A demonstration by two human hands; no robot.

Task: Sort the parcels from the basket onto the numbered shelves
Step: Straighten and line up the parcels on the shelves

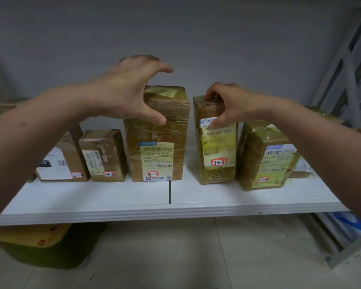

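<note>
Several taped brown parcels stand in a row on the white shelf. Their red-edged tags read 3-1-5, 3-1-6, 3-1-7 and 3-1-8. My right hand grips the top of the upright 3-1-7 parcel, fingers curled over its top edge and thumb on its label. My left hand is spread above the tall 3-1-6 parcel. Its thumb touches the front face and its fingers arch clear of the top.
A further parcel with a white label leans at the row's left end, partly behind my left arm. Below the shelf, a green basket on the tiled floor holds a yellow parcel. A grey metal rack upright stands at right.
</note>
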